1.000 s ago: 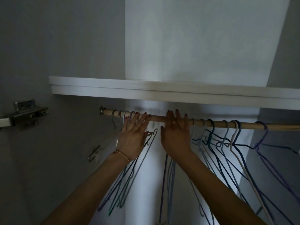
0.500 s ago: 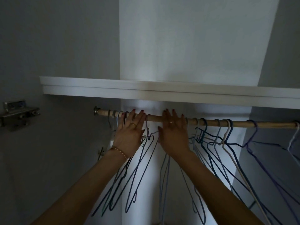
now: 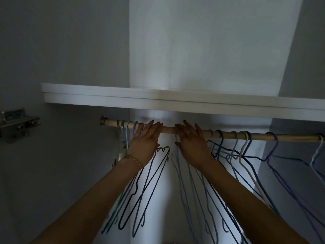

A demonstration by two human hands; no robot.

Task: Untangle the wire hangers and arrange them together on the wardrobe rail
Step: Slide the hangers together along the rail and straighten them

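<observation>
A wooden wardrobe rail point(image 3: 168, 129) runs left to right under a shelf. My left hand point(image 3: 144, 143) lies with straight fingers over the rail, on the hooks of a left bunch of dark wire hangers point(image 3: 140, 191) that fans out below. My right hand point(image 3: 191, 143) rests flat on the rail a short gap away, with pale blue hangers point(image 3: 182, 182) hanging under it. To its right a crossed group of blue and white hangers point(image 3: 237, 150) hangs. Farther right hang a purple hanger point(image 3: 271, 147) and a white hanger point(image 3: 318, 152). Several hooks point(image 3: 126, 128) sit near the rail's left end.
A white shelf point(image 3: 158, 101) sits close above the rail. A metal door hinge point(image 3: 15, 125) sticks out at the left. The wardrobe's left side wall point(image 3: 70, 164) stands beside the rail's end bracket point(image 3: 103, 120). The light is dim.
Both hands stay on the rail and have slid slightly right. The hangers under my left hand have swung and fanned out. The view has shifted, showing a white hanger at far right.
</observation>
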